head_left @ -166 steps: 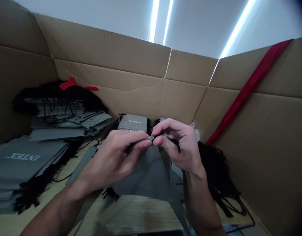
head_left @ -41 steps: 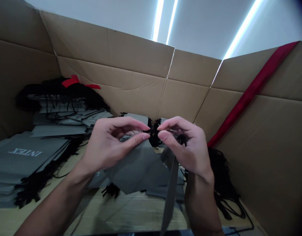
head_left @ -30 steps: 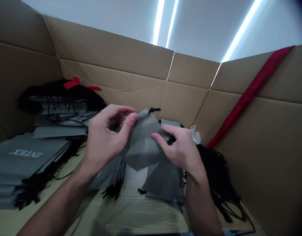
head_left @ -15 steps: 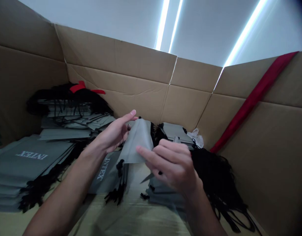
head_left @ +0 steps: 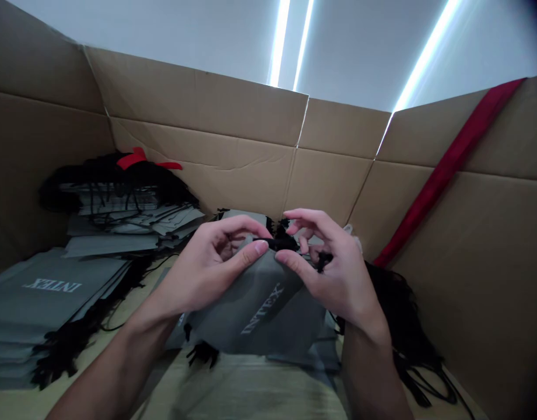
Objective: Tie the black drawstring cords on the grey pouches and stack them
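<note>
A grey drawstring pouch (head_left: pixel 262 318) with white INTEX lettering hangs at a slant between my hands. My left hand (head_left: pixel 207 262) pinches its top edge between thumb and fingers, beside the black drawstring (head_left: pixel 281 242). On the other side, my right hand (head_left: pixel 334 262) has its thumb against the same edge and its fingers curled around the cord, the index finger lifted. A small dark object (head_left: pixel 324 261) shows in the right palm; I cannot make out what it is. Other grey pouches (head_left: pixel 303 359) lie beneath, partly covered by the held one.
Cardboard walls (head_left: pixel 198 134) stand around the work surface. At left is a neat INTEX pouch stack (head_left: pixel 53 286), with a looser pile (head_left: pixel 115 242) behind it under black cords and a red strip (head_left: pixel 132 157). Black cords (head_left: pixel 404 315) heap at right, below a dark red band (head_left: pixel 452 163).
The pouch has turned so its lettering faces me. My right hand has moved up to its top edge beside the left. The pointed blade beneath my right hand no longer shows.
</note>
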`<state>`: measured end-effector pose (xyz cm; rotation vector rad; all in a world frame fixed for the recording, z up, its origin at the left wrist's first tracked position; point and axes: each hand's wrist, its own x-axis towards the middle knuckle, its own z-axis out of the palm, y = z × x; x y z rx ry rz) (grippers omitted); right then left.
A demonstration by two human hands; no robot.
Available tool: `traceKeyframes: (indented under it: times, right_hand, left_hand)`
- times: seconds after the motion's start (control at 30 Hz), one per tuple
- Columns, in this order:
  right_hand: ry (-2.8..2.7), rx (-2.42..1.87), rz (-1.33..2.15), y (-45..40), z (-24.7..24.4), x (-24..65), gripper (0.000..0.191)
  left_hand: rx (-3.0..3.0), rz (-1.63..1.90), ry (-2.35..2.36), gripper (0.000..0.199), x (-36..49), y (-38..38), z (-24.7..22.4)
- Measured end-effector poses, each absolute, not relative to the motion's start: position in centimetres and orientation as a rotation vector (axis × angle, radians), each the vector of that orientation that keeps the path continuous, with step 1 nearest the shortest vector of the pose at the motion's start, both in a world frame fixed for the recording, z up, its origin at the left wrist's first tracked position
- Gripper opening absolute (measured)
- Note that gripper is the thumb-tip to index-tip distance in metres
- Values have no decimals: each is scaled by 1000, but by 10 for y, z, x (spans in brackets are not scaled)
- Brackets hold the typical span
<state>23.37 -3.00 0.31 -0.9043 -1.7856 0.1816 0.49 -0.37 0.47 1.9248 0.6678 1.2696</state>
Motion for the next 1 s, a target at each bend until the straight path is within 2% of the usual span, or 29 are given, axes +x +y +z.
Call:
traceKeyframes:
  times: [0.13, 0.3, 0.5, 0.67, 0.83, 1.0]
  right_hand:
    - [-1831, -784, 308, -30, 1, 230, 23]
    - [-1834, -684, 285, -30, 2, 229, 11]
    - [-1943, -641, 316, -27, 1, 234, 19]
    - [-1934, -618, 405, -28, 2, 233, 17]
    - [-1885, -584, 644, -27, 3, 235, 25]
    - [-1802, -368, 811, -16, -2, 233, 25]
  left_hand:
    - [1936, 1312, 663, 13, 11, -8, 4]
    - [2064, 1332, 650, 10, 14, -12, 2]
    - [2350, 1293, 713, 20, 11, -10, -2]
    - [2548, 1255, 571, 25, 12, -14, 1]
    - [2596, 1270, 487, 27, 14, -19, 0]
    - [2576, 1310, 379, 30, 13, -20, -3]
